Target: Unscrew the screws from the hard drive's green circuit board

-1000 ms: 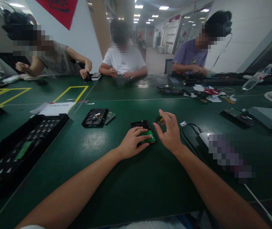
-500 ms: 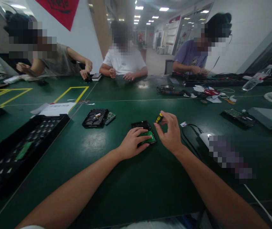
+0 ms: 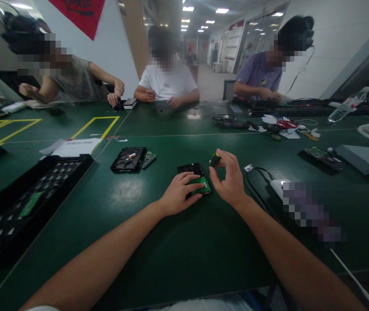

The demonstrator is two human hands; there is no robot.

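Observation:
A hard drive, black with a green circuit board on its near part, lies on the table in front of me. My left hand rests over it, fingers across the top and thumb along the near edge, holding it. Just right of the drive, my right hand pinches a small screwdriver by its black and yellow handle. The handle is tilted, its shaft and tip too dark to make out. Left of the hands lie another black drive and a loose circuit board.
A long black tray with a green piece inside stands at left. At right are a cable, a white device, another drive and a grey box. Several people sit across the green table.
The screwdriver handle has turned in my right fingers; its yellow patch no longer faces me. My left hand stays on the hard drive.

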